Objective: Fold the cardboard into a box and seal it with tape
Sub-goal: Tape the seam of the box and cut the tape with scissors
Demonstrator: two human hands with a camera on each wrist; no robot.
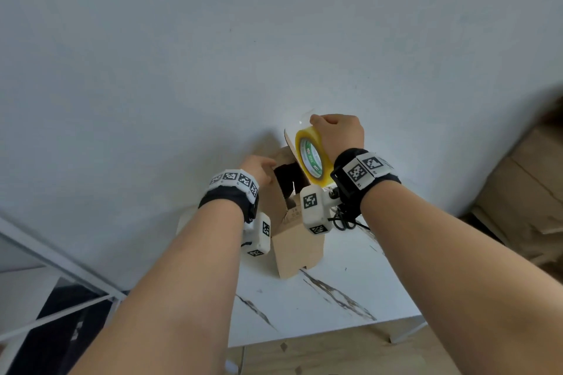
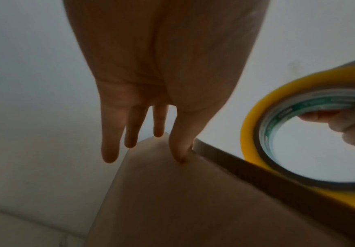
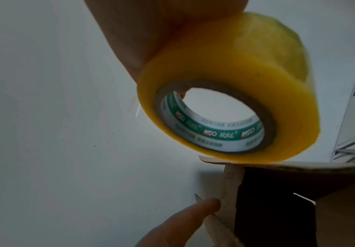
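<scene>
Head view, centre of frame: the cardboard box (image 1: pixel 297 240) stands on the white marble-patterned table (image 1: pixel 335 298), close to the plain wall (image 1: pixel 213 55). Its top is still open; the interior shows dark, and one flap (image 1: pixel 294 149) rises toward the upper middle of the frame.

My right hand (image 1: pixel 339 134) sits above and right of the box, fingers curled over and through the core of the yellow tape roll (image 1: pixel 313 158), clamped on it. In the right wrist view the roll (image 3: pixel 231 107) fills the centre and its lower rim touches, or nearly touches, the edge of the raised flap (image 3: pixel 288 164). I cannot tell whether a free tape end is started.

My left hand (image 1: pixel 259 169) is at the left side of the box top. In the left wrist view its fingers (image 2: pixel 130 128) hang straight and spread, and the thumb (image 2: pixel 182 142) presses against the cardboard panel (image 2: pixel 193 200). It is open, bracing rather than gripping.

Handling judgement: the box looks light and thin-walled, so it will likely slide or tip under tape pull; the panels are stiff along the face but hinge freely at the creases. Best hold is flat pressure on a panel near a crease, not on the flap edge, which would buckle. The roll is rigid and smooth outside; the hold through the core looks secure. No seam appears taped yet.
</scene>
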